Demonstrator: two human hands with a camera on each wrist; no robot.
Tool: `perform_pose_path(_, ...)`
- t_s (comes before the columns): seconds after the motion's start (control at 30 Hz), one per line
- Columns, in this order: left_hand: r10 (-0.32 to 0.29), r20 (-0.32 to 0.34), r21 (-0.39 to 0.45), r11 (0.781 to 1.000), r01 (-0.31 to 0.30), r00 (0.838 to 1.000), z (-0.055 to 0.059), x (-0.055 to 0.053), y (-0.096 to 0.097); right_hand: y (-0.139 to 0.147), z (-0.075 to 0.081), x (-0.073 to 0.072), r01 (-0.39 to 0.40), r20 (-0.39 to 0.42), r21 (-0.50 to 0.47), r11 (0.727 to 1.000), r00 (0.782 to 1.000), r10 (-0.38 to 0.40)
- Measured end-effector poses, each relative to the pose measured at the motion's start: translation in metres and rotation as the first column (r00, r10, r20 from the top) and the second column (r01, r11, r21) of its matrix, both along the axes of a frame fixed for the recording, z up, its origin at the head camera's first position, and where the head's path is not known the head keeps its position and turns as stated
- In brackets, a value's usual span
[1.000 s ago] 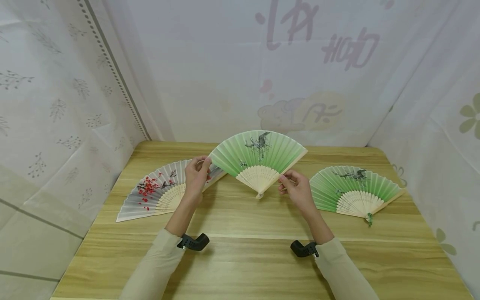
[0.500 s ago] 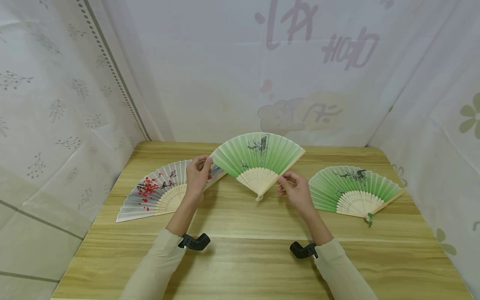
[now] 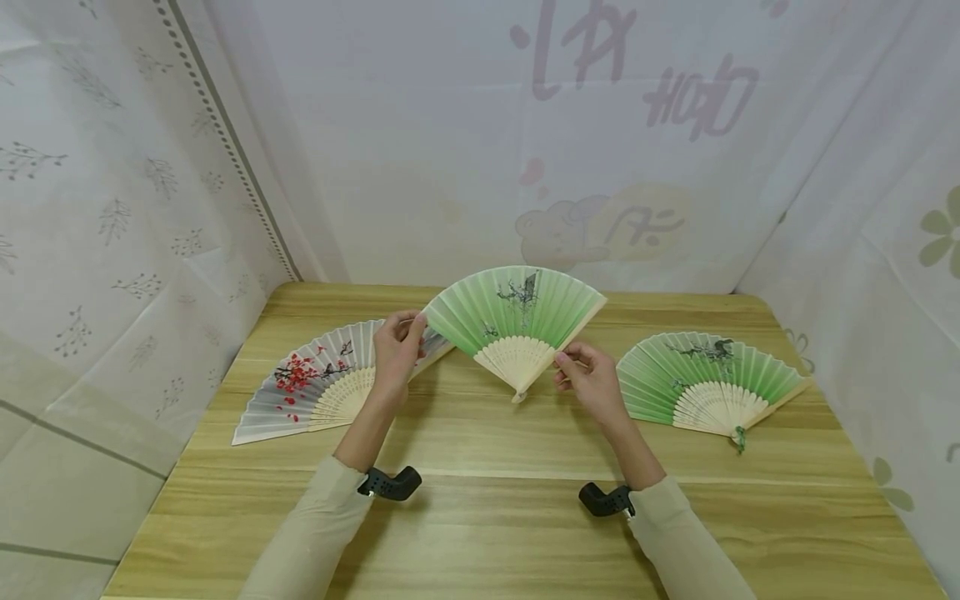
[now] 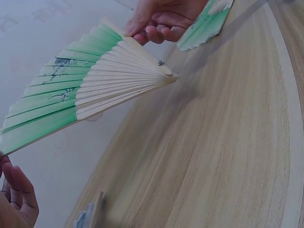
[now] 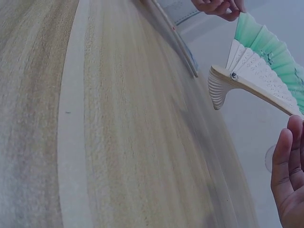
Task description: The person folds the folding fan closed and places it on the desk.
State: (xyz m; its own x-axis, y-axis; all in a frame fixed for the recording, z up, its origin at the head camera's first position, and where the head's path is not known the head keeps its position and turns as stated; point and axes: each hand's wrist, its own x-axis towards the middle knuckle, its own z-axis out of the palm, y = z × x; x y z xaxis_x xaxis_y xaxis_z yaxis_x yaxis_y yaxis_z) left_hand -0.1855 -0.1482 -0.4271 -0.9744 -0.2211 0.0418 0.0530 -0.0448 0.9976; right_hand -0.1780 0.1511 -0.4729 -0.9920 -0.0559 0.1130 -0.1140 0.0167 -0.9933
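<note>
A green folding fan (image 3: 512, 312) with pale ribs and a dark branch print is spread and held up above the table. My left hand (image 3: 396, 354) pinches its left outer edge between thumb and fingers. On the other side my right hand (image 3: 592, 379) pinches the right guard stick, lower down near the ribs. The fan's pivot points down toward me, and the left wrist view shows it clear of the wood. Behind my left hand lies a grey-white fan (image 3: 300, 387) with red blossoms, partly covered by that hand. Right of my right hand a second green fan (image 3: 708, 375) lies spread.
The wooden table (image 3: 480, 525) reaches back to a pale printed curtain (image 3: 420, 150). More patterned cloth hangs at the left and right sides. A small green tassel (image 3: 740, 439) hangs from the second green fan's pivot.
The held green fan has dropped slightly and its spread has narrowed a little, its right tip shifting left. Both hands keep their pinch, and the two fans on the table have not moved.
</note>
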Motion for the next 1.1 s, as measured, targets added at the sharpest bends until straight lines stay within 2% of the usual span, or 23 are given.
perform_pose_path(0.13, -0.028, 0.016, 0.0, 1.0, 0.028, 0.999, 0.02, 0.01, 0.004, -0.002, 0.0, -0.001, -0.003, -0.006, -0.005, 1.0, 1.0, 0.003)
perform_pose_path(0.23, -0.028, 0.019, -0.003, 1.0, 0.028, 0.999, 0.021, 0.01, 0.004, -0.002, 0.0, -0.001, -0.005, -0.005, -0.007, 1.0, 1.0, 0.005)
perform_pose_path(0.3, -0.027, 0.026, -0.005, 1.0, 0.027, 0.999, 0.019, 0.008, 0.004, -0.002, 0.0, -0.001, -0.005, -0.002, -0.008, 1.0, 1.0, 0.005)
perform_pose_path(0.5, -0.027, 0.036, 0.001, 1.0, 0.027, 0.999, -0.006, -0.006, -0.002, -0.002, 0.002, 0.0, -0.01, 0.006, -0.006, 1.0, 1.0, 0.01)
perform_pose_path(0.57, -0.026, 0.027, 0.001, 1.0, 0.026, 0.999, -0.01, -0.008, -0.003, -0.003, 0.002, 0.001, -0.008, 0.007, -0.001, 1.0, 1.0, 0.008)
perform_pose_path(0.8, -0.016, -0.009, -0.028, 0.999, 0.016, 1.0, -0.012, -0.009, 0.0, -0.003, 0.002, 0.001, -0.012, 0.015, 0.006, 1.0, 1.0, 0.012)
perform_pose_path(1.1, -0.012, -0.023, -0.045, 0.999, 0.011, 1.0, -0.011, -0.009, 0.003, -0.003, 0.002, 0.001, -0.013, 0.018, 0.001, 1.0, 1.0, 0.013)
